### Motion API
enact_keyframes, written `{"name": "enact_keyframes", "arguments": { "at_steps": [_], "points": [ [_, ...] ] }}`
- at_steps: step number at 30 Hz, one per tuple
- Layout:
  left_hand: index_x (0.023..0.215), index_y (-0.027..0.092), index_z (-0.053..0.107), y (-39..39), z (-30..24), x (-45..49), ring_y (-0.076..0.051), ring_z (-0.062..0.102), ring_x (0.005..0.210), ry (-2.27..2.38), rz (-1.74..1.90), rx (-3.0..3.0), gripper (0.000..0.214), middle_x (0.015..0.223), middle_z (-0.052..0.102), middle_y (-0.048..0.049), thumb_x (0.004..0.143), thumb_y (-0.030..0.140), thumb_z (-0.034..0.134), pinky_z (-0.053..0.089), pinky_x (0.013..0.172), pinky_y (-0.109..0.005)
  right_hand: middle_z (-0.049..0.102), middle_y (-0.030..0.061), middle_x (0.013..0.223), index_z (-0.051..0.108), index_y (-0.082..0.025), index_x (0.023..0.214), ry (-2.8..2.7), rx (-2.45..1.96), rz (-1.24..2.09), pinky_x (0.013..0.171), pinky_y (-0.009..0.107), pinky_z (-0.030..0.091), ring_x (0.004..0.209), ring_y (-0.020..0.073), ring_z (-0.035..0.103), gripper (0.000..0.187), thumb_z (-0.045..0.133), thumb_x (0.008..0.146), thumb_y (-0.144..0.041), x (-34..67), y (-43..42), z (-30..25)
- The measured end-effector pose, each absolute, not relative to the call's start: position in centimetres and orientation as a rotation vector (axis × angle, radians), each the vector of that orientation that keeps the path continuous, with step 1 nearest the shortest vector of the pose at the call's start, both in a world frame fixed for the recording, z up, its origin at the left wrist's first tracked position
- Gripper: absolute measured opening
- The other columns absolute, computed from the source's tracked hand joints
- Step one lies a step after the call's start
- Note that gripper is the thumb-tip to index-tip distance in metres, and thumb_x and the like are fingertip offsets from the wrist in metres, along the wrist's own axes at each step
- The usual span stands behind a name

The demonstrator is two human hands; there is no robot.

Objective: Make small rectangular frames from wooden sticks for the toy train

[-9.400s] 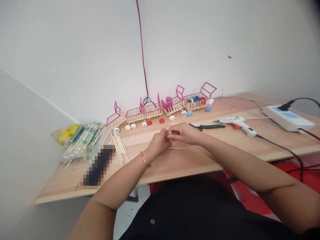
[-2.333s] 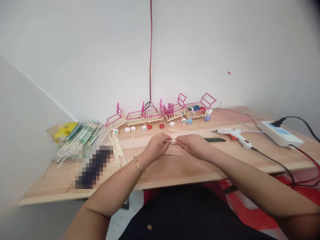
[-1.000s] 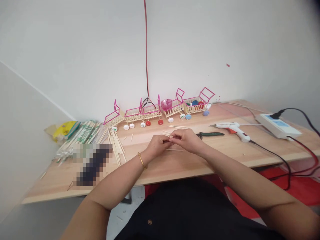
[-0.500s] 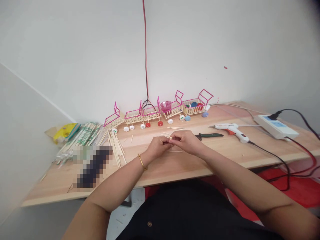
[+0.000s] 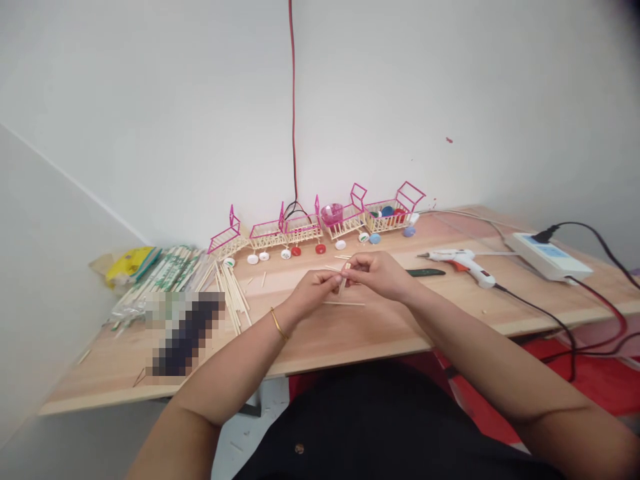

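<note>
The left hand (image 5: 316, 288) and right hand (image 5: 377, 275) meet above the worktop (image 5: 320, 343), thumbs and fingers of both closed in a pinch on some short pale sticks (image 5: 343, 285) (their number is too small to make out). A gold bracelet (image 5: 277, 325) circles the left wrist. Just below the hands, a single thin stick (image 5: 347, 304) lies on the wood. Beside the right hand, a green handle (image 5: 426, 273) pokes out, the rest of it hidden.

Further left, loose sticks (image 5: 234, 297) fan out next to bagged sticks (image 5: 170, 275), a yellow packet (image 5: 129, 268) and a dark, blurred-out object (image 5: 185, 340). Behind the hands, five small stick carts (image 5: 303, 231) with pink trim stand in a row near the wall; the fourth from the left bears a pink see-through bowl (image 5: 332, 215), the rightmost some coloured caps (image 5: 387, 211). To the right lie a white glue gun (image 5: 465, 259) and, beyond it, a white power strip (image 5: 550, 257) with a black plug in it.
</note>
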State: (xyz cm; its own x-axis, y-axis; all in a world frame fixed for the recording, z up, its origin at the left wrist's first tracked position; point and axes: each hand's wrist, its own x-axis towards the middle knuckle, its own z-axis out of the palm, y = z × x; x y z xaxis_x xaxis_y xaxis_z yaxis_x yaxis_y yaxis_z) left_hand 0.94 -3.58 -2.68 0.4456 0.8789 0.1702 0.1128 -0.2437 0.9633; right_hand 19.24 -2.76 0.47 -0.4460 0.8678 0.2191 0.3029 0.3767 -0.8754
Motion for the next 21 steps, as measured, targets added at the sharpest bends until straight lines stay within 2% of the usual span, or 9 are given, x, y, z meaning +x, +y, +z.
{"name": "enact_keyframes", "arguments": {
  "at_steps": [4,10,13,17,21],
  "points": [
    [0.085,0.011,0.07,-4.0,-2.5,1.4,-0.015,0.056,0.079,0.832,0.963,1.593,0.034,0.08,0.067,-0.0062,0.079,0.042,0.058,0.041,0.077,-0.026,0.069,0.0019,0.066,0.063,-0.019,0.073,-1.892,-0.982,1.135,0.065,0.03,0.05,0.066,0.0177,0.065,0.025,0.063,0.074,-0.043,19.4,-2.3,0.2],
    [0.08,0.009,0.067,-4.3,-2.9,1.8,-0.012,0.058,0.063,0.86,0.984,1.358,0.033,0.069,0.065,-0.0046,0.069,0.04,0.069,0.045,0.066,-0.026,0.065,0.001,0.063,0.062,-0.017,0.073,-1.873,-1.01,1.115,0.06,0.028,0.048,0.063,0.0163,0.063,0.026,0.063,0.073,-0.043,18.8,-2.6,-0.1],
    [0.078,0.009,0.067,-4.4,-2.6,1.8,-0.011,0.057,0.06,0.864,0.966,1.373,0.032,0.066,0.064,-0.0041,0.068,0.039,0.07,0.045,0.063,-0.025,0.066,0.0029,0.072,0.062,-0.016,0.081,-1.944,-1.018,1.076,0.066,0.029,0.049,0.069,0.0164,0.063,0.029,0.062,0.073,-0.044,19.5,-3.0,0.6],
    [0.072,0.008,0.066,-4.4,-2.1,1.6,-0.012,0.06,0.061,0.886,0.935,1.331,0.033,0.068,0.065,-0.005,0.067,0.04,0.072,0.047,0.062,-0.024,0.065,0.0096,0.101,0.056,-0.018,0.113,-2.138,-1.266,0.782,0.079,0.036,0.049,0.088,0.0219,0.062,0.059,0.067,0.066,-0.051,23.9,-3.0,0.9],
    [0.074,0.009,0.065,-4.3,-2.1,1.5,-0.014,0.063,0.062,0.897,0.934,1.211,0.034,0.071,0.066,-0.0052,0.063,0.04,0.075,0.049,0.064,-0.027,0.049,0.0186,0.131,0.045,-0.017,0.131,-2.461,-1.638,0.327,0.094,0.049,0.038,0.117,0.0368,0.046,0.092,0.069,0.055,-0.062,29.8,-2.8,-0.7]
  ]
}}
